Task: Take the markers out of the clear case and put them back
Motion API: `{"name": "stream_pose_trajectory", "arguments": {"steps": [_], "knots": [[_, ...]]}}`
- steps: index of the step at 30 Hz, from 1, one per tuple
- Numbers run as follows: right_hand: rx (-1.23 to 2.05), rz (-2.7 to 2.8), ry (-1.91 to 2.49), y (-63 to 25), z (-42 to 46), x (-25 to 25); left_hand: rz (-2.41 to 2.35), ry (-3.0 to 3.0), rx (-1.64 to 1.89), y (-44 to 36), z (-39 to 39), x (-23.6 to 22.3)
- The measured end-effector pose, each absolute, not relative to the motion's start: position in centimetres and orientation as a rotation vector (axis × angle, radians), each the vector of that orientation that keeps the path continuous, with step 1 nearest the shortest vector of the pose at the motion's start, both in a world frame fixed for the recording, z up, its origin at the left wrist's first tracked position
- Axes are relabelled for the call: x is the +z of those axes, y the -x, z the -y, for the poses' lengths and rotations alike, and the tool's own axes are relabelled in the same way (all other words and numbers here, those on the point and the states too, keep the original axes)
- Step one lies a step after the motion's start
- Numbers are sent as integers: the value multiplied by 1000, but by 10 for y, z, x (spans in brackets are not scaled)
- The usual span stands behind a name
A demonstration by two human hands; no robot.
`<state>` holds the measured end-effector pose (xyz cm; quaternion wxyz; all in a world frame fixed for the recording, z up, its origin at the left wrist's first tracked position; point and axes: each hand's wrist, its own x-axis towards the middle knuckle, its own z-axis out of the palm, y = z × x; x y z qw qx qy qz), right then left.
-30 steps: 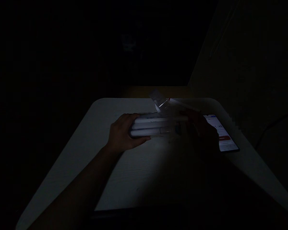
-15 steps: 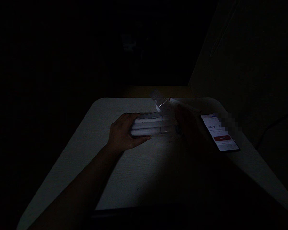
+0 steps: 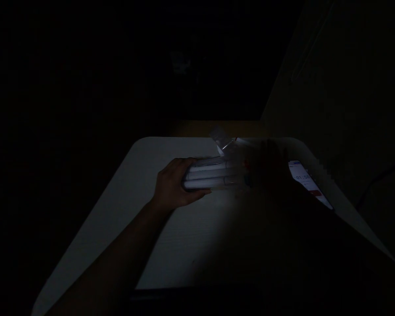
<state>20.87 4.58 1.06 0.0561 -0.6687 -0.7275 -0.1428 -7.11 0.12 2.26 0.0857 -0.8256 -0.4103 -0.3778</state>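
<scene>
A clear plastic pack of white markers (image 3: 206, 174) lies on the table, with caps at its right end, one reddish and one dark. My left hand (image 3: 174, 182) is closed round the pack's left end, thumb along the near side and fingers over the far side. The pack's clear flap (image 3: 221, 137) sticks up at the back. My right hand (image 3: 273, 164) is in deep shadow to the right of the caps, apart from the pack. Its fingers look stretched out and spread, with nothing visible in them. Behind it lies a loose white marker (image 3: 245, 141) with a red end, partly hidden.
A lit phone (image 3: 304, 179) showing a timer lies at the right, partly covered by my right hand and forearm. Everything stands on a pale table (image 3: 171, 263) with rounded far corners. Shadow covers its right half. A dark edge crosses the bottom of the view.
My right hand has moved right, away from the capped end of the pack, and now covers part of the phone and the loose marker. My left hand keeps its hold; the view shifted slightly.
</scene>
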Motion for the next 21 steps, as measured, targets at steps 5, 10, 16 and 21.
{"name": "stream_pose_trajectory", "arguments": {"steps": [5,10,16,21], "knots": [[-407,2287,2038,-216,-57,6,1188,2461,-1160,72,-1,23],[-404,2273,1974,-217,-58,6,1195,2450,-1155,72,-2,22],[-421,2224,1897,-216,-54,10,1182,2461,-1176,72,-3,20],[-268,2067,1761,-221,-28,37,1225,2454,-1150,71,-1,21]]}}
